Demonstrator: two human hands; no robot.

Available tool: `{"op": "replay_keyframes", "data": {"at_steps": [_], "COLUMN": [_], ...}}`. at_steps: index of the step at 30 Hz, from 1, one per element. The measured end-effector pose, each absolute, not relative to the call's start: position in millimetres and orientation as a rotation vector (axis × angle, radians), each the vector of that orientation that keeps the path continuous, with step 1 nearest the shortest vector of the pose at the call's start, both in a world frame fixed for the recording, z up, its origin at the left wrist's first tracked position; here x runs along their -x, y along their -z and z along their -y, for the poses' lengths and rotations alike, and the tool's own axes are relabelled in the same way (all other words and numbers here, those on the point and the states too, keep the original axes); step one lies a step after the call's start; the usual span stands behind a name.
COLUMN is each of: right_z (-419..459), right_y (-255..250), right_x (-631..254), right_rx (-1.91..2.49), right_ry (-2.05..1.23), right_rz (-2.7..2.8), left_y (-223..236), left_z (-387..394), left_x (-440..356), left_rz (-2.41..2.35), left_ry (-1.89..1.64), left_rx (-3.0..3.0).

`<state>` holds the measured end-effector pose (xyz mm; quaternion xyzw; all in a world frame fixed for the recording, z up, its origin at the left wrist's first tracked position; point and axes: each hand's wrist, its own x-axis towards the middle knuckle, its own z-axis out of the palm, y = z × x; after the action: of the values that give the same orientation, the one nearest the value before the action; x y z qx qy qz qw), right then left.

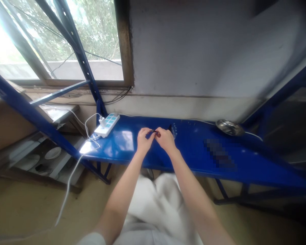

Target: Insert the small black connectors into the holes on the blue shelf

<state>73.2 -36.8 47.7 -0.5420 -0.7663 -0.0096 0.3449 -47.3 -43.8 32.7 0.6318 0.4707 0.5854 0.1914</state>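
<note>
Above the middle of the blue table (191, 153), my left hand (144, 139) and my right hand (165, 139) meet, fingertips almost touching. Both are closed in a pinch on a small dark piece (153, 130), too small and too covered by the fingers to name. Just beyond my right hand lies a group of small clear plastic pieces (174, 130), partly hidden by that hand, with something dark beside them. A few tiny pieces (191, 123) are scattered farther back on the table.
At the left end stands a white power strip (107, 125) with a plug and a white cable (68, 183) hanging off the table. A shiny metal bowl (230, 127) sits at the back right. Nearer lies a pixelated dark object (219, 154). Blue frame posts (79, 51) rise by the window.
</note>
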Motion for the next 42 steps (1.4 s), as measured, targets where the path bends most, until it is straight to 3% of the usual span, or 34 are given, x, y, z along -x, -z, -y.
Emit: {"op": "replay_keyframes", "data": {"at_steps": [15, 24, 30, 42], "right_z": [34, 31, 28, 26], "right_y": [-25, -15, 0, 28], "right_x": [-88, -136, -157, -165], "right_rx": [1.449, 1.627, 1.782, 1.916], "right_ry": [-0.035, -0.065, -0.196, -0.249], "right_rz": [1.867, 1.43, 1.214, 1.323], "left_y": [-12, 11, 19, 13], "left_z": [11, -39, -46, -42], "left_x": [38, 58, 69, 74], "left_rz": [-1.341, -1.995, -2.179, -2.282], "left_ry": [-1.333, -0.955, -0.598, -0.509], "left_rx": [-1.52, -1.85, -2.008, -2.048]}}
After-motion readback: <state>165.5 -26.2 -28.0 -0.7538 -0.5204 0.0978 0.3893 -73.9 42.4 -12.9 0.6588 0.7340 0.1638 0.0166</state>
